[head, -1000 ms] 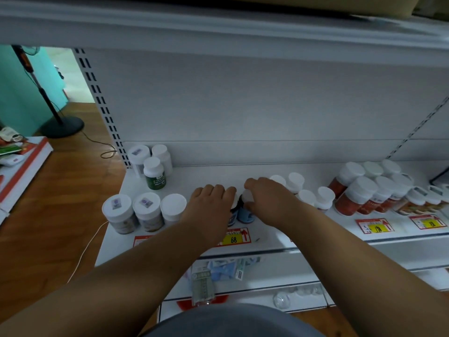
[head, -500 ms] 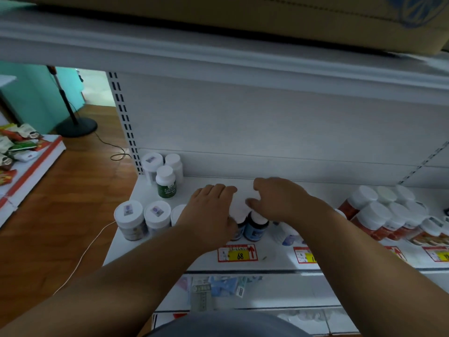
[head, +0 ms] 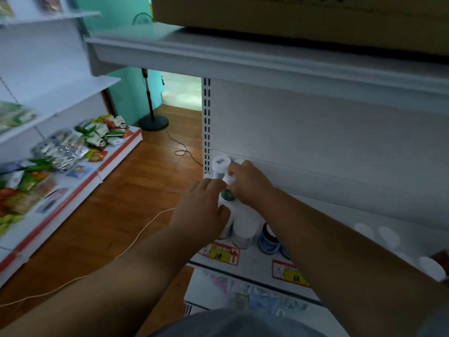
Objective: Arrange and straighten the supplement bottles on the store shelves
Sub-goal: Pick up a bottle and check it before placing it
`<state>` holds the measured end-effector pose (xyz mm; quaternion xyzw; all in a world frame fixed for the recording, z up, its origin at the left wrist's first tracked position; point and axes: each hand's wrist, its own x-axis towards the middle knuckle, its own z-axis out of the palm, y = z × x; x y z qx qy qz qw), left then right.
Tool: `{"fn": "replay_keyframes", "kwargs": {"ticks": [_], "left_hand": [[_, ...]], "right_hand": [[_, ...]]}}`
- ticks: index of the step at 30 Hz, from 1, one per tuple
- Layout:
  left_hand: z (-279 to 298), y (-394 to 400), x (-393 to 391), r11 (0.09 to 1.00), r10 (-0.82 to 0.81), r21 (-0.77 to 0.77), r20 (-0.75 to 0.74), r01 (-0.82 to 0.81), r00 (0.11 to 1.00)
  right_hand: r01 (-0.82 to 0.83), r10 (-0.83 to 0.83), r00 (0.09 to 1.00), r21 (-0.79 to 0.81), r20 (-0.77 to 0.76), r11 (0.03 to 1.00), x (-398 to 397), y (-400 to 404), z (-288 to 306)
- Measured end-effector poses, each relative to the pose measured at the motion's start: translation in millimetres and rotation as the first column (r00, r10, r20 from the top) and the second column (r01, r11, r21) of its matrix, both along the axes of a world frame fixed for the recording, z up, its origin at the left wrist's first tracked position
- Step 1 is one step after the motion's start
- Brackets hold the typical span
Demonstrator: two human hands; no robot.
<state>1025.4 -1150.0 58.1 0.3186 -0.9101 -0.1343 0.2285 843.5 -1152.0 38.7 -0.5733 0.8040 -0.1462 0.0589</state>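
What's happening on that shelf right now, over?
Right hand grips green bottle by its cap. Left hand rests alongside. White jar crowds close behind.

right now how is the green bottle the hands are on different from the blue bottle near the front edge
The green bottle stands toward the back left of the shelf; the blue bottle stands at the front edge. The right hand grips the green bottle's cap and the left hand touches it; the blue bottle is untouched. Labels differ: green against blue. Both stand upright.

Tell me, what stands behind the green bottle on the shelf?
Behind the green bottle stands a tall white bottle against the back panel. The right hand covers most of a second white cap beside it.
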Motion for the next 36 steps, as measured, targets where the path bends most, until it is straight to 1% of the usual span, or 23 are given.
{"fn": "replay_keyframes", "kwargs": {"ticks": [3, 6, 7, 9, 11, 13, 14, 15, 16, 18, 19, 21, 23, 28, 31, 33, 34, 36], "left_hand": [[-0.6, -1.8, 3.6, 1.000, 0.007, 0.012, 0.010, -0.007, 1.000], [0.7, -0.9, 1.9, 1.000, -0.005, 0.010, 0.015, 0.005, 1.000], [1.7, 0.0, 0.8, 1.000, -0.013, 0.013, 0.005, 0.013, 1.000], [4.7, 3.1, -2.8, 0.999, -0.027, 0.033, -0.051, 0.028, 0.998], [9.9, 9.9, -10.5, 0.996, -0.020, 0.081, -0.138, 0.032, 0.990], [16.2, 20.9, -24.4, 0.988, -0.022, 0.145, -0.216, 0.054, 0.976], [19.4, 29.0, -33.5, 0.979, -0.046, 0.183, -0.251, 0.094, 0.967], [22.2, 38.4, -43.3, 0.961, -0.080, 0.233, -0.288, 0.151, 0.954], [24.7, 49.2, -53.7, 0.929, -0.118, 0.297, -0.324, 0.219, 0.939], [29.1, 74.7, -74.5, 0.828, -0.203, 0.418, -0.397, 0.374, 0.895], [30.3, 89.0, -84.5, 0.779, -0.247, 0.447, -0.428, 0.441, 0.870], [32.0, 120.2, -102.7, 0.704, -0.326, 0.455, -0.474, 0.545, 0.818], [34.8, 152.8, -117.3, 0.643, -0.392, 0.449, -0.503, 0.620, 0.771], [35.4, 245.5, -159.6, 0.558, -0.527, 0.408, -0.497, 0.722, 0.689], [26.7, 318.2, -189.6, 0.456, -0.588, 0.457, -0.490, 0.764, 0.644], [22.1, 372.2, -210.0, 0.400, -0.632, 0.456, -0.491, 0.795, 0.599], [20.4, 410.7, -222.9, 0.381, -0.643, 0.460, -0.491, 0.802, 0.587], [19.5, 450.4, -238.0, 0.381, -0.642, 0.470, -0.486, 0.797, 0.593]], "right_hand": [[0.029, -0.031, 0.999, -0.078, -0.014, 0.996, -2.4, -2.6, -7.0], [0.052, -0.045, 0.997, -0.110, 0.067, 0.993, -6.0, -2.5, -1.4], [0.076, -0.058, 0.991, -0.142, 0.124, 0.987, -8.5, 1.5, 1.3], [0.169, -0.090, 0.947, -0.241, 0.308, 0.956, -14.6, 18.3, 10.8], [0.299, -0.094, 0.847, -0.325, 0.523, 0.897, -21.3, 44.8, 24.7], [0.438, -0.056, 0.675, -0.339, 0.736, 0.832, -25.4, 78.3, 43.2], [0.488, -0.028, 0.596, -0.334, 0.802, 0.806, -26.5, 96.7, 52.7], [0.516, -0.008, 0.559, -0.340, 0.829, 0.786, -27.6, 115.1, 61.5], [0.528, -0.009, 0.570, -0.358, 0.822, 0.770, -28.7, 133.8, 69.8], [0.524, -0.047, 0.642, -0.393, 0.765, 0.756, -30.4, 171.9, 83.9], [0.526, -0.070, 0.665, -0.399, 0.744, 0.751, -31.3, 190.8, 89.6], [0.563, -0.124, 0.670, -0.392, 0.732, 0.727, -34.7, 229.5, 96.9], [0.617, -0.159, 0.650, -0.395, 0.743, 0.680, -39.6, 269.2, 100.7], [0.704, -0.214, 0.619, -0.414, 0.756, 0.577, -54.2, 385.3, 102.9], [0.754, -0.247, 0.598, -0.430, 0.763, 0.497, -65.0, 468.8, 98.1], [0.783, -0.274, 0.580, -0.432, 0.767, 0.447, -75.1, 527.2, 95.5], [0.799, -0.301, 0.567, -0.424, 0.767, 0.426, -82.4, 566.8, 94.5], [0.817, -0.338, 0.554, -0.418, 0.761, 0.398, -93.0, 611.3, 91.8]]}}
